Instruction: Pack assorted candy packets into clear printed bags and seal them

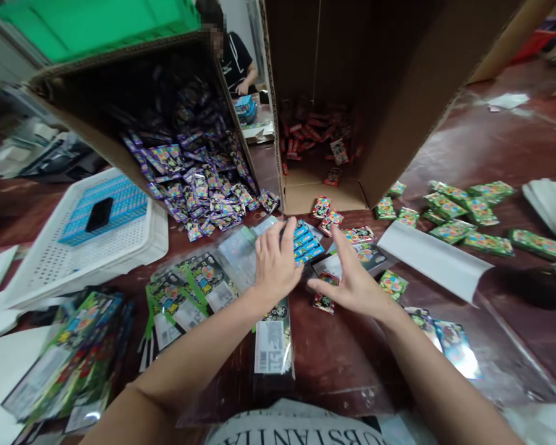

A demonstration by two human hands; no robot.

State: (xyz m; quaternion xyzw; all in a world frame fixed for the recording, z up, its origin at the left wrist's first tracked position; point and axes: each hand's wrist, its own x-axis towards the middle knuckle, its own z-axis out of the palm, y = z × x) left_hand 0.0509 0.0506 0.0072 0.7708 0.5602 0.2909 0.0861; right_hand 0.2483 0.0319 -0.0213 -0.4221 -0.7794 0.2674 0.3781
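My left hand point(277, 261) rests against the left side of a row of small blue packets point(306, 242), its fingers stretched forward and its thumb partly hidden. To the right, my right hand point(352, 278) is open, thumb and fingers apart, with nothing between them. A red packet point(324, 301) lies just under its thumb. Beyond my hands are more red packets point(322, 207) and a dark printed pouch point(368, 254). Below my left wrist lies a clear-edged printed bag point(273, 346) with a white label.
One cardboard box point(254, 154) spills purple packets point(213, 198); another box point(324, 194) holds red ones. Green packets point(454, 213) and a white folded sheet point(435, 256) lie right. A white basket point(155, 238) carrying a phone point(99, 214) stands left. A person point(236, 59) sits beyond.
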